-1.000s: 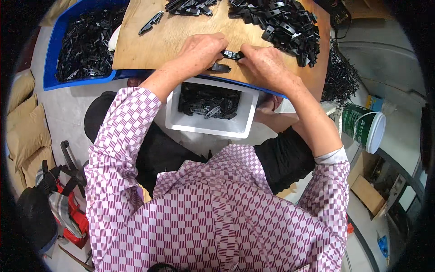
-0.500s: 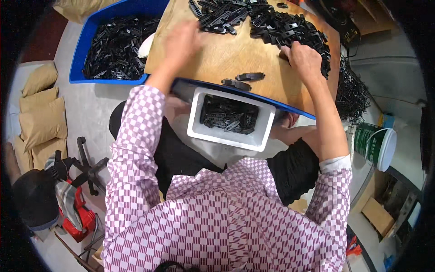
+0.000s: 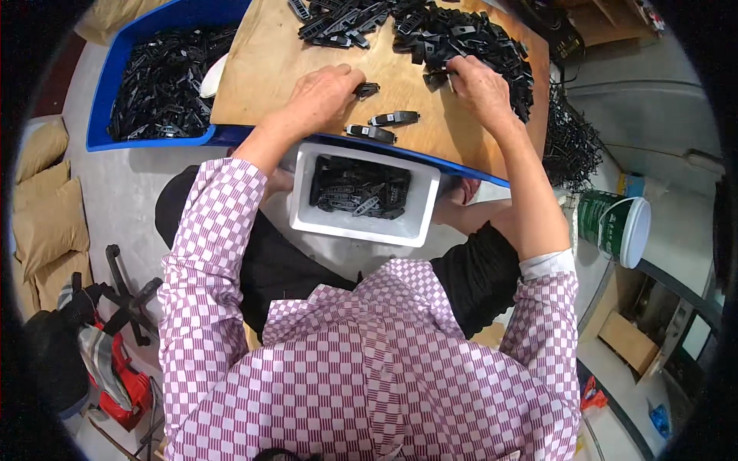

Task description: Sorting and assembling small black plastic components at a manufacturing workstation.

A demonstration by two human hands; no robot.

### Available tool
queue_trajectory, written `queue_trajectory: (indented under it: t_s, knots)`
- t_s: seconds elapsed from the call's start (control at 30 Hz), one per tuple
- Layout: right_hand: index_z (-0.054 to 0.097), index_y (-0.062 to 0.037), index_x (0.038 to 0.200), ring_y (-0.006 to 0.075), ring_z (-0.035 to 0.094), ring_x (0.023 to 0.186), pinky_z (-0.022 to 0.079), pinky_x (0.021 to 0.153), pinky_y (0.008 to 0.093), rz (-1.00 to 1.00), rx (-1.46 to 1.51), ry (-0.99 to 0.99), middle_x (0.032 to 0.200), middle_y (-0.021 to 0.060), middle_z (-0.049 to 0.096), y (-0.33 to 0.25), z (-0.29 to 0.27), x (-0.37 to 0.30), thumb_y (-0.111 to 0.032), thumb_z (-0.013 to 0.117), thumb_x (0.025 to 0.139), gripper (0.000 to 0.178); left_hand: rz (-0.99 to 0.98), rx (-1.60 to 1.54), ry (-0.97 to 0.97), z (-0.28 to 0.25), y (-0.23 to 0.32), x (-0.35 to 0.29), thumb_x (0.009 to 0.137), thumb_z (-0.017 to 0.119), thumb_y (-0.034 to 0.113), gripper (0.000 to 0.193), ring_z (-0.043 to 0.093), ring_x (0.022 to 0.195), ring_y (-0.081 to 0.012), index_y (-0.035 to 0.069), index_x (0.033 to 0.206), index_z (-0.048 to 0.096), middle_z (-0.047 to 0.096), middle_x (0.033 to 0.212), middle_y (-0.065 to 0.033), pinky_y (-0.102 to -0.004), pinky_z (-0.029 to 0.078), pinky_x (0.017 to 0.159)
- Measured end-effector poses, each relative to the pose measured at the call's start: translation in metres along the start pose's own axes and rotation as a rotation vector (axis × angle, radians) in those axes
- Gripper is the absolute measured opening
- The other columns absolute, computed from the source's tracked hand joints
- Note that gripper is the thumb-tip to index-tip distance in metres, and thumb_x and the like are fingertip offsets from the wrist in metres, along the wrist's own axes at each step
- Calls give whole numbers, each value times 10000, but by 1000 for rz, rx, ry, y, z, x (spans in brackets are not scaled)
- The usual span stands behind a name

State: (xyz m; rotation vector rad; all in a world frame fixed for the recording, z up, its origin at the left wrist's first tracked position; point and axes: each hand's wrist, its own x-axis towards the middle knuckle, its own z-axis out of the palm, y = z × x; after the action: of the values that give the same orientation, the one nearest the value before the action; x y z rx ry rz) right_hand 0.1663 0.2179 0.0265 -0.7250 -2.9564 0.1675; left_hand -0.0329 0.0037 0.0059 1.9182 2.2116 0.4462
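Observation:
My left hand (image 3: pixel 324 94) is over the wooden board, its fingers closed on a small black plastic part (image 3: pixel 367 90) that sticks out past the fingertips. At the near edge of the large heap of black plastic parts (image 3: pixel 469 42), my right hand (image 3: pixel 480 88) pinches another dark part (image 3: pixel 435 79). Two longer black parts, one here (image 3: pixel 395 118) and one closer to me (image 3: pixel 371 134), lie side by side near the board's front edge. A second, smaller group of black parts (image 3: pixel 346 21) is spread beyond my left hand.
The wooden board (image 3: pixel 257 77) has a blue front edge. Below it, a white foam box (image 3: pixel 361 233) holds black parts. A blue bin (image 3: pixel 100 115) full of parts stands left. Thin black pieces (image 3: pixel 573 146) and a green bucket (image 3: pixel 600 221) are at right.
My left hand has moved from a blur farther back to nearer the front, with a black part now showing. My right hand now has a part at its fingertips. The view has shifted.

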Motion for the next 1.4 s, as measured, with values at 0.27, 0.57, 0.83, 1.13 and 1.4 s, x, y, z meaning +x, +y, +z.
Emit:
queue_trajectory:
  t_s: [0.27,0.57,0.83,1.13,1.4]
  knots:
    - [571,-123,1071,331,624,923,510,738,441,-238,-1,-26,972,108,592,-1,0,2,-118,633,852,228,-45,83,-18,7,7,12,897,578,139,247,610,996,-352,71,1133,604,605,1018,-144,-431,500,850]
    - [582,-88,980,300,646,928,548,734,407,-292,-43,-1,947,104,602,-6,8,-4,-196,710,826,227,60,-88,4,9,24,15,861,629,137,243,601,988,-338,55,1089,601,587,981,-145,-434,496,841]
    - [585,-72,964,329,651,787,529,648,405,-151,37,146,847,110,629,-3,8,-6,-189,670,855,181,-6,-10,26,6,22,15,809,688,139,177,622,950,-332,56,943,607,591,951,-119,-437,526,797]
    - [564,-42,924,347,642,780,518,648,426,-400,167,13,859,131,628,-30,0,-13,-168,662,853,174,36,-98,79,21,24,20,820,688,107,175,608,876,-369,31,927,572,575,922,-131,-455,495,744]
    - [532,-25,861,372,627,776,503,638,446,-438,195,-69,814,153,611,-33,6,-9,-145,658,847,174,77,-207,123,23,18,21,796,693,70,173,602,856,-383,13,906,572,578,905,-147,-458,487,724]
